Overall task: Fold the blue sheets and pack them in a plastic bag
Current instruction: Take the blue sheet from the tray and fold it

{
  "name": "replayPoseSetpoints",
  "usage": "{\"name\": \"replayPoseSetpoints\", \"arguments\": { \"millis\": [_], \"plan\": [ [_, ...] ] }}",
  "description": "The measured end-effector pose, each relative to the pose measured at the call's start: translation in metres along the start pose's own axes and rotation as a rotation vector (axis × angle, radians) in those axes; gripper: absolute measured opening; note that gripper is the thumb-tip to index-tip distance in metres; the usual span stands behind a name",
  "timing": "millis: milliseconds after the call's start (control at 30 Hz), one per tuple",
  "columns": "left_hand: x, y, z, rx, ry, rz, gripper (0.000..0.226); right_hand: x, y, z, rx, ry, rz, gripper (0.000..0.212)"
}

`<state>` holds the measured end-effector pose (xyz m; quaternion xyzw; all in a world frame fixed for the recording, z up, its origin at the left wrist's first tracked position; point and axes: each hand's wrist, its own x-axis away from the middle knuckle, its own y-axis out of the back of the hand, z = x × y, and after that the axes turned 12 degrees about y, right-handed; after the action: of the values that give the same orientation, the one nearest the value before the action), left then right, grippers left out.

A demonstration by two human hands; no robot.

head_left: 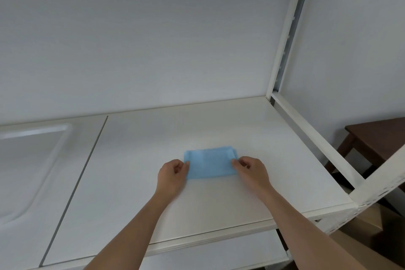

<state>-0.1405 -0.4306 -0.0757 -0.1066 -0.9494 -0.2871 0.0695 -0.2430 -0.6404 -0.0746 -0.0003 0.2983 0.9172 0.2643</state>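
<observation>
White shelf [219, 127], right half: folding step. Left hand [173, 174] and right hand [252, 171] fingers pinching sheet [210, 164] ends; next, probably another fold, edges aligned.

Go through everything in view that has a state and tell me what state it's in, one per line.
blue sheet: folded into a small rectangle, lying flat on the shelf
left hand: pinching the sheet's left edge
right hand: pinching the sheet's right edge
white shelf: bears the sheet
clear plastic tray: lying on the left shelf board
brown table: standing to the right, beyond the rack
</observation>
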Motion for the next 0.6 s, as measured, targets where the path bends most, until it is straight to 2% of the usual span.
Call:
{"name": "replayPoseSetpoints", "arguments": {
  "millis": [267,600],
  "plan": [
    [-0.004,-0.009,-0.012,-0.254,0.096,-0.110,0.035,-0.001,-0.011,0.005,0.188,-0.045,-0.037,0.023],
    [-0.005,-0.015,-0.016,-0.331,0.123,-0.135,0.028,-0.003,-0.018,0.007,0.279,-0.033,-0.069,0.031]
  ]
}}
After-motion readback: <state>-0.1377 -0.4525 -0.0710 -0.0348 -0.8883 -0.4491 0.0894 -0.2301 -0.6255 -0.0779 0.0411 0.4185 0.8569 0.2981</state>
